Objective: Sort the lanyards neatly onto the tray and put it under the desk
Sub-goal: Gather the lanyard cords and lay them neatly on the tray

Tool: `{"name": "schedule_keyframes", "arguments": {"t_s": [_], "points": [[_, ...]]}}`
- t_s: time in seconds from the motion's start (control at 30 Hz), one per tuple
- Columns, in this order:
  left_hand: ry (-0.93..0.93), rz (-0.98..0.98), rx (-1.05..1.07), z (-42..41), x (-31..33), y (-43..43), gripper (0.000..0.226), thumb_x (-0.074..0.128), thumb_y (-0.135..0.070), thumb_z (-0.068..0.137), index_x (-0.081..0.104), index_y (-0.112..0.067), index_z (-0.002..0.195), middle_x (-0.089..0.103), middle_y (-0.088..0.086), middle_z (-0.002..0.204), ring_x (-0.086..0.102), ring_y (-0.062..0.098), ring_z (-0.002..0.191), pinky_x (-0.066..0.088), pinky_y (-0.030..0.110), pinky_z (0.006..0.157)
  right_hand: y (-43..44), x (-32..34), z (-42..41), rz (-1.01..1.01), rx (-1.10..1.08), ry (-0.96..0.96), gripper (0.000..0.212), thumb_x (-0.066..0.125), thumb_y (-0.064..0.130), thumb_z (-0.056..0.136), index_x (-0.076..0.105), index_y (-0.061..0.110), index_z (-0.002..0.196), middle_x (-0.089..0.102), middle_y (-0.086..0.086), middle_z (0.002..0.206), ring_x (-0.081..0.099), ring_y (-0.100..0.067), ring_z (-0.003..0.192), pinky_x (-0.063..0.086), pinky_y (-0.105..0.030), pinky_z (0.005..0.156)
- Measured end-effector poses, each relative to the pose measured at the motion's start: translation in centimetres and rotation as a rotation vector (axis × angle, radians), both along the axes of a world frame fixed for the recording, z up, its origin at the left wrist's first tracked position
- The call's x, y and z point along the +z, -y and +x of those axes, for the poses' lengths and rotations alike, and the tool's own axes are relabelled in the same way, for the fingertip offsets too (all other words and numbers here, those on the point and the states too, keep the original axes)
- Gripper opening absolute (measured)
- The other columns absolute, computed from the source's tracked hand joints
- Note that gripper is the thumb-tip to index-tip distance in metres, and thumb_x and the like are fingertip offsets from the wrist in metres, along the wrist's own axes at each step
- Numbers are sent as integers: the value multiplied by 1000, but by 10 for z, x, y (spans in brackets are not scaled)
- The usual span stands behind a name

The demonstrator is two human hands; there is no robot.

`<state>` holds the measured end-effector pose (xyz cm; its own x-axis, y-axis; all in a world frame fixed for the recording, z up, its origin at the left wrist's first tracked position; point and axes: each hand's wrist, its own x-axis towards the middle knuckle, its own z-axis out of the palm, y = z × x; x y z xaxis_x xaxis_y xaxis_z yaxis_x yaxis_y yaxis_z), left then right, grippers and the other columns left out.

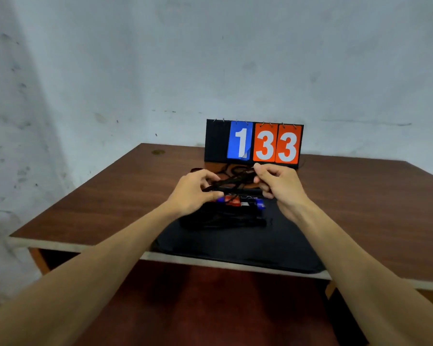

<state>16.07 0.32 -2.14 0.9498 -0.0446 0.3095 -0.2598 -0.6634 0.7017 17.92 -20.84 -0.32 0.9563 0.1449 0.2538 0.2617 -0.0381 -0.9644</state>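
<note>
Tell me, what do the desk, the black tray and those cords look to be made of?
Desk: likely laminated board; smooth reddish wood-grain top, pale raw edge. Tray: matte black, soft rounded corners, perhaps rubber or leatherette; hard to tell. Lanyards: thin limp black cord, probably woven fabric, with red and blue ends that look like plastic.
</note>
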Motion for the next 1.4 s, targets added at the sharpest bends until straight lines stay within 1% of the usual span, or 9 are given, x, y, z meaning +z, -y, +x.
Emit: {"name": "schedule_keyframes", "arguments": {"t_s": [0.13, 0.2, 0.3, 0.4, 0.53, 0.77, 0.93, 1.27, 1.4], "points": [[-129, -249, -39, -4, -8, -18, 13, 69, -18, 85, 70, -15, 98, 73, 4, 77, 65, 10, 71, 53, 31, 78, 12, -7, -3, -11, -25, -25, 16, 65, 23, 89, 74, 9, 92, 66, -1, 71, 46, -7, 53, 40, -20, 48], [-127, -199, -51, -6, -10, -19, 5, 67, -19, 87, 72, -18, 86, 73, 1, 78, 64, 8, 74, 51, 31, 80, 14, -11, -6, -28, -40, -37, 15, 68, 22, 87, 75, 9, 91, 70, -1, 74, 49, -7, 53, 44, -20, 49], [-50, -253, -17, -10, -11, -13, 12, 64, -23, 89, 73, -15, 90, 72, -2, 88, 65, 8, 85, 50, 26, 83, 16, -16, -7, 61, -69, -114, 16, 68, 22, 86, 74, 10, 94, 71, -2, 78, 49, -8, 54, 45, -21, 51], [-113, -502, -53, -12, -12, -13, 23, 55, -28, 94, 70, -10, 96, 73, 5, 99, 66, 20, 97, 50, 34, 84, 19, -19, -10, 125, -65, -189, 15, 68, 20, 87, 75, 12, 97, 72, 0, 80, 49, -7, 56, 45, -20, 52], [-223, -814, -93, -19, -12, -10, 30, 42, -33, 99, 57, -8, 94, 68, 14, 82, 64, 15, 56, 40, 27, 61, 24, -22, -16, 132, -98, -252, 12, 71, 18, 84, 76, 12, 93, 74, -2, 81, 53, -6, 57, 46, -18, 51], [-123, -666, 19, -21, -22, -12, 25, 48, -20, 98, 66, -3, 93, 66, 7, 60, 58, 11, 46, 38, 22, 51, 23, -29, -24, 170, -61, -293, 12, 71, 5, 81, 73, 2, 93, 72, -8, 80, 63, -6, 61, 53, -15, 57], [-120, -334, 101, -27, -24, -24, 32, 47, -26, 99, 61, -6, 78, 65, 10, 63, 45, 18, 30, 34, 20, 36, 22, -31, -30, 189, -21, -344, 12, 71, -5, 78, 72, -5, 90, 72, -14, 91, 70, -19, 79, 59, -21, 67], [-143, 138, 31, -42, -33, -50, 19, 55, -9, 94, 71, -3, 87, 68, -1, 67, 48, 5, 43, 42, 16, 49, 21, -41, -42, 104, 35, -360, 13, 67, -13, 78, 70, -10, 90, 72, -20, 91, 72, -26, 83, 60, -27, 74], [-82, 241, 74, -50, -40, -52, 23, 50, -7, 96, 72, -2, 96, 66, 0, 77, 52, 1, 65, 42, 22, 73, 21, -47, -43, -17, 13, -320, 14, 63, -12, 81, 72, -7, 91, 71, -20, 92, 72, -26, 82, 59, -24, 71]]}}
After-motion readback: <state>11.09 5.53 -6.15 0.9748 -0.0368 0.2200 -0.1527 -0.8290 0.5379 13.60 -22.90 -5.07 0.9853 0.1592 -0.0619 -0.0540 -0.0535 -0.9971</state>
